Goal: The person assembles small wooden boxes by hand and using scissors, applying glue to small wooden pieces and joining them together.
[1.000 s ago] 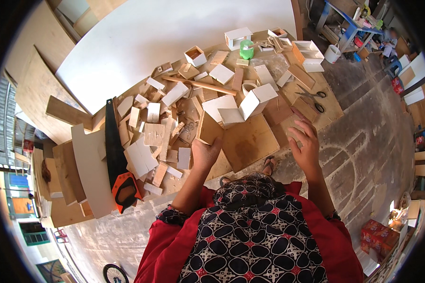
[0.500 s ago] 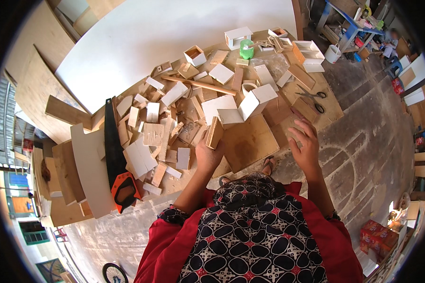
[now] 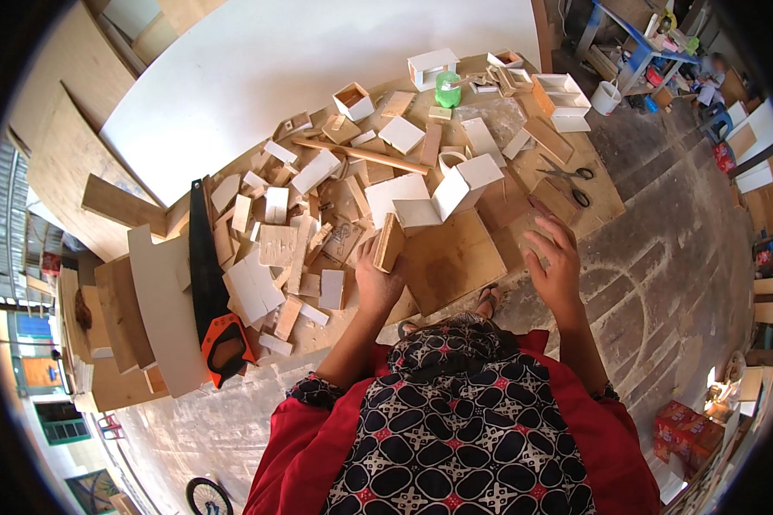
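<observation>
From here the left grip's clutching that wood piece, long edge running away from it, empty right grip well off rightward.

small rectangular wooden piece, bare tan face, held up on edge, slightly tilted, broad face turned right, by near edge of worktable, contact with its top unclear

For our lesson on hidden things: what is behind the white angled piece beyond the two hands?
A pale ring shows in part; the white angled piece hides the rest.
</observation>
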Demonstrator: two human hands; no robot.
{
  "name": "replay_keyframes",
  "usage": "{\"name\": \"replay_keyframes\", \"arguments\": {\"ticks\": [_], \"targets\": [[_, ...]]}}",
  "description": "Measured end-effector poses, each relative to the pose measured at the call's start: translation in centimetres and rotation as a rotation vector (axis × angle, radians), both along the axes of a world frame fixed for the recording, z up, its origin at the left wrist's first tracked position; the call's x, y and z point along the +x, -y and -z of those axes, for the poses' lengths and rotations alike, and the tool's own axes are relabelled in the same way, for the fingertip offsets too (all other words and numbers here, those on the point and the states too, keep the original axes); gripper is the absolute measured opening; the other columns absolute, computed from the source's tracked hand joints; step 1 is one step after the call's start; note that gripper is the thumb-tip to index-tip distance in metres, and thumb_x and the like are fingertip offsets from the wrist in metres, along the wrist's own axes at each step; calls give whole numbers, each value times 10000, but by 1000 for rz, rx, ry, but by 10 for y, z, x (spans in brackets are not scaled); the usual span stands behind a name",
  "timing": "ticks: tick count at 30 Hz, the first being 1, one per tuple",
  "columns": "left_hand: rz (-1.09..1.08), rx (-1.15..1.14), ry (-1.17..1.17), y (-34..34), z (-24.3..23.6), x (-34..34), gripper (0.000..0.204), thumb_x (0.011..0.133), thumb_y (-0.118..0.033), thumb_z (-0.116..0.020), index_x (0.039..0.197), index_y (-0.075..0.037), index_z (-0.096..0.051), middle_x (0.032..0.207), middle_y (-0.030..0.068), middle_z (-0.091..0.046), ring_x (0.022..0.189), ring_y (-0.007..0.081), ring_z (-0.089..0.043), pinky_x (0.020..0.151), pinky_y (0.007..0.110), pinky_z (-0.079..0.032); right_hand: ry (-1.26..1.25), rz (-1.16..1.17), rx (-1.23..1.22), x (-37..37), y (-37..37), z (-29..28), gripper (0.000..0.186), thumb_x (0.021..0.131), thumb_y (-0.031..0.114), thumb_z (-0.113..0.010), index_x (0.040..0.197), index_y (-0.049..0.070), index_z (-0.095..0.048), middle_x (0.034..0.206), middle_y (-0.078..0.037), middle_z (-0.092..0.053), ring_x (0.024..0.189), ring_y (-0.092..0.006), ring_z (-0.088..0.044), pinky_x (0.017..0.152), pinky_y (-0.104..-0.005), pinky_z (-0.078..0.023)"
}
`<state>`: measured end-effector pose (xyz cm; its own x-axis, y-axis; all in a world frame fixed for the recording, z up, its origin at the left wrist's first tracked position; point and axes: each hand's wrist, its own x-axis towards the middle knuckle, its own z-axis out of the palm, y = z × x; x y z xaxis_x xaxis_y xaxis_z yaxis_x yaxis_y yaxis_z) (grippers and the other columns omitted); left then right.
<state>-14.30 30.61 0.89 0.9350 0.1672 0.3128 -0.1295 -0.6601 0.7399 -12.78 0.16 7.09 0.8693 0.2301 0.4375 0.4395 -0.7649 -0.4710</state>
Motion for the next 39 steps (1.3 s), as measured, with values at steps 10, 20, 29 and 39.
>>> {"name": "replay_keyframes", "arguments": {"ticks": [10,20,29,39], "targets": [[-4,-55,-59,2,2,1,369,706,-68,-593,1070,-12,-608,1056,207,-610,978,419,-537,872,471,-449,-6,5,2,2,4,0,267,766,66,-644,1028,18,-666,1197,-128,-567,1174,-343,-480,982,-433,-401],[-16,-44,-49,1,18,-2,533,668,-86,-633,1188,-8,-546,1087,206,-597,1001,415,-539,897,462,-447,-8,12,7,5,6,-1,262,775,79,-646,1032,32,-671,1200,-120,-572,1174,-345,-484,982,-436,-405],[-32,-74,-154,1,4,-16,732,620,-112,-696,1317,-56,-479,1208,179,-572,1115,381,-530,962,440,-438,-2,18,11,8,10,4,263,768,83,-654,1027,38,-672,1198,-114,-571,1162,-345,-487,974,-436,-407],[-38,-64,-115,-9,14,-37,581,650,-145,-733,1195,-14,-579,1152,205,-600,1048,368,-586,901,410,-477,-20,34,13,9,16,3,277,753,69,-651,1027,35,-670,1199,-111,-566,1161,-337,-486,970,-435,-412]]}}
